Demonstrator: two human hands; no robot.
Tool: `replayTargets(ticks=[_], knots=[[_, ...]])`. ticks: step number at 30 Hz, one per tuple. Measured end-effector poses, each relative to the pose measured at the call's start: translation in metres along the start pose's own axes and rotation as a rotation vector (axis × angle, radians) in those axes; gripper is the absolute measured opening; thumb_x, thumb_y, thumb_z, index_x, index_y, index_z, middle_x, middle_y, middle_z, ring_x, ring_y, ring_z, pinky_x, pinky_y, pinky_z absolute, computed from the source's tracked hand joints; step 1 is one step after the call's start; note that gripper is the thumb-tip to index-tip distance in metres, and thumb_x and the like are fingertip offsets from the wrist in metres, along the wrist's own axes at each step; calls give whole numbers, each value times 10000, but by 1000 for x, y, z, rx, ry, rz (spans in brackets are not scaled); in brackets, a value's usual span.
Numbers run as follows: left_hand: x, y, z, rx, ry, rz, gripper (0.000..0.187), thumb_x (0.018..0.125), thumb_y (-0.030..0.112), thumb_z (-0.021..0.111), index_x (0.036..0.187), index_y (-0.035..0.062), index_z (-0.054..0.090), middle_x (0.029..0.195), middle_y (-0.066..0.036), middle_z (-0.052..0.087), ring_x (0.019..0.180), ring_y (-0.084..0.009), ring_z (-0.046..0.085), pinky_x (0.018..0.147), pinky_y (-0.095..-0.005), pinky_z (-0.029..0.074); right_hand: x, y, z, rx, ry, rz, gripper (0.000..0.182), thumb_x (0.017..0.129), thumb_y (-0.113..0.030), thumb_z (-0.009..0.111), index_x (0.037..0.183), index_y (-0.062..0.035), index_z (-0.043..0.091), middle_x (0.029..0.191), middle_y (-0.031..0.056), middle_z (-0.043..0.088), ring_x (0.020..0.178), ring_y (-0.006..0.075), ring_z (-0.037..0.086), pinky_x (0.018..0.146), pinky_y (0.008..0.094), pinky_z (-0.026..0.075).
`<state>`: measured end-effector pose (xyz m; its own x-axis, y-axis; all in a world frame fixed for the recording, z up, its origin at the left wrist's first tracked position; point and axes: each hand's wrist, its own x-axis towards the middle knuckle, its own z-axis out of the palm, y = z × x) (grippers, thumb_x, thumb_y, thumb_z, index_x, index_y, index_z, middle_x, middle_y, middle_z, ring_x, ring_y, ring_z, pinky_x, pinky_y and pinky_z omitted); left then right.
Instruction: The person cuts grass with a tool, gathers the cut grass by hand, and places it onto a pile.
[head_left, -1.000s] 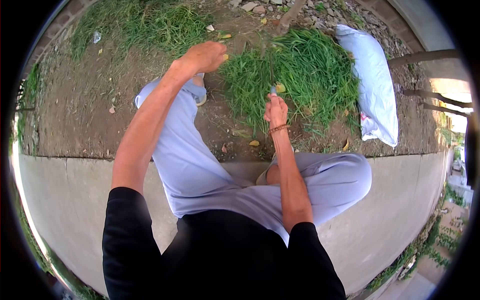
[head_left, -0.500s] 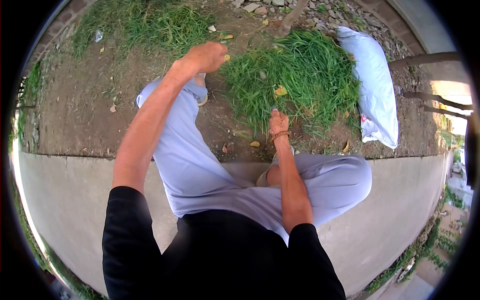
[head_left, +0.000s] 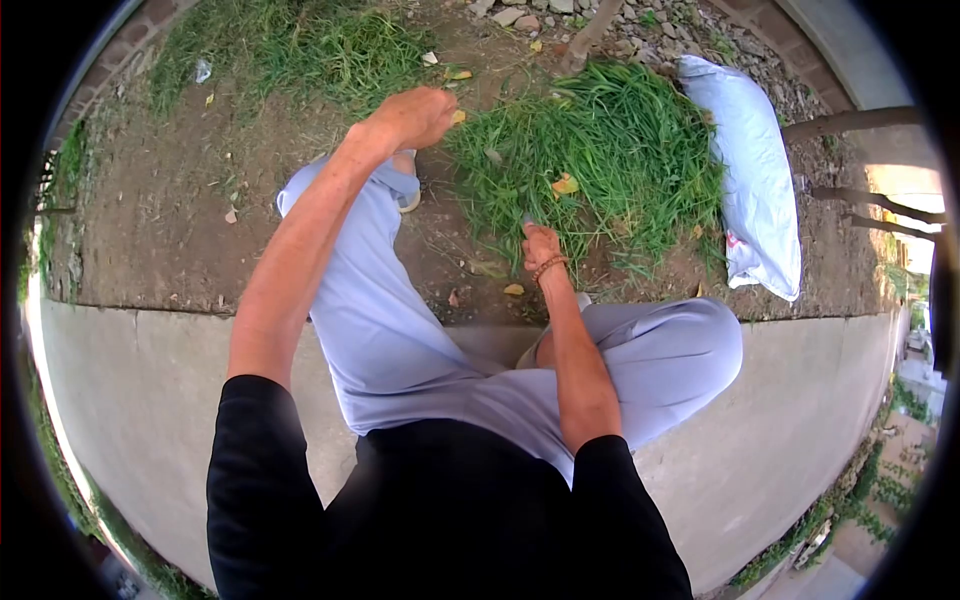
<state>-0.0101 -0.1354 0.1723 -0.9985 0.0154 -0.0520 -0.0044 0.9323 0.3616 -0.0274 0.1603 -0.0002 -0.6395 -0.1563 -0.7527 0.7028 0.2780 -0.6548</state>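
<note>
My left hand (head_left: pixel 418 117) is closed in front of my left knee, near the left edge of the green grass pile (head_left: pixel 640 150); what it holds, if anything, is hidden. At the pile's lower edge, my right hand (head_left: pixel 541 246), with a beaded bracelet (head_left: pixel 549 267) on the wrist, is closed round a small object whose dark tip (head_left: pixel 527 220) shows above the fingers. I cannot make out what that object is. Yellow leaves (head_left: pixel 565 185) lie on the grass.
A white sack (head_left: pixel 750 170) lies right of the pile. More grass (head_left: pixel 350 55) grows or lies at upper left. A thin trunk (head_left: pixel 592 35) and stones (head_left: pixel 650 35) stand behind. Branches (head_left: pixel 850 122) reach in from the right. Concrete (head_left: pixel 150 400) is beneath me.
My right hand has moved a little left, and its wrist has turned. My left hand has hardly moved. The whole view has shifted slightly.
</note>
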Motion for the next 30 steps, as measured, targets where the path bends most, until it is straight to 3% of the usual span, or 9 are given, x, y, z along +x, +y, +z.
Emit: replayTargets(ticks=[3, 4, 5, 8, 16, 23, 28, 29, 30], knots=[[-1, -3, 0, 1, -3, 6, 165, 845, 160, 537, 842, -5, 531, 775, -186, 611, 781, -385, 592, 694, -477, 446, 91, 55, -37, 113, -57, -158, 171, 913, -209, 543, 943, -41, 561, 558, -14, 436, 374, 86, 353, 327, 249, 263], [-1, -4, 2, -6, 14, 9, 165, 847, 160, 536, 839, -4, 527, 771, -185, 605, 777, -384, 590, 693, -476, 446, 61, 32, -29, 187, -116, -265, 180, 898, -211, 559, 920, -32, 568, 552, -14, 434, 374, 90, 353, 328, 251, 259], [1, -5, 3, -12, 32, 13, 165, 848, 161, 536, 836, -3, 524, 766, -184, 600, 774, -383, 588, 692, -476, 445, 24, 18, -18, -33, 225, -223, 221, 907, -230, 532, 906, -12, 573, 544, -14, 431, 374, 97, 357, 327, 249, 264], [2, -2, 1, 1, 29, 3, 166, 851, 165, 537, 826, 2, 516, 749, -177, 585, 758, -379, 581, 688, -473, 444, 26, 11, -15, -120, 269, -297, 266, 924, -256, 504, 943, -1, 578, 548, -19, 430, 372, 97, 350, 325, 254, 262], [-2, 1, 0, -10, 79, 80, 179, 857, 192, 536, 835, 15, 518, 758, -169, 584, 772, -367, 581, 698, -473, 446, 16, -25, 26, 172, 36, -445, 307, 964, -326, 491, 1087, -51, 550, 568, -16, 422, 380, 88, 334, 338, 255, 277], [-2, 2, 3, 61, 7, 21, 191, 864, 210, 535, 894, 22, 528, 848, -166, 606, 888, -360, 599, 755, -469, 466, 24, 10, -1, 51, -104, 93, 236, 948, -289, 499, 990, -61, 539, 613, 7, 467, 408, 109, 383, 341, 273, 308], [-1, 7, -2, 34, -20, 1, 194, 870, 214, 532, 899, 23, 525, 859, -166, 606, 893, -355, 589, 765, -471, 458, -3, 5, -18, -90, 208, -127, 251, 911, -246, 520, 938, 0, 563, 611, 17, 481, 413, 126, 360, 365, 310, 279], [-1, 8, -2, 28, -22, -15, 193, 872, 214, 531, 893, 23, 524, 850, -164, 605, 887, -354, 586, 767, -469, 457, 93, 71, -37, -120, 349, -432, 304, 906, -269, 524, 971, 24, 570, 574, 17, 467, 404, 129, 347, 372, 321, 268], [0, 8, -2, 28, -21, -13, 193, 872, 214, 531, 893, 23, 524, 850, -164, 605, 887, -354, 586, 767, -469, 457, 91, 69, -37, -119, 351, -433, 304, 906, -269, 524, 971, 24, 570, 574, 17, 467, 404, 129, 347, 372, 321, 268]])
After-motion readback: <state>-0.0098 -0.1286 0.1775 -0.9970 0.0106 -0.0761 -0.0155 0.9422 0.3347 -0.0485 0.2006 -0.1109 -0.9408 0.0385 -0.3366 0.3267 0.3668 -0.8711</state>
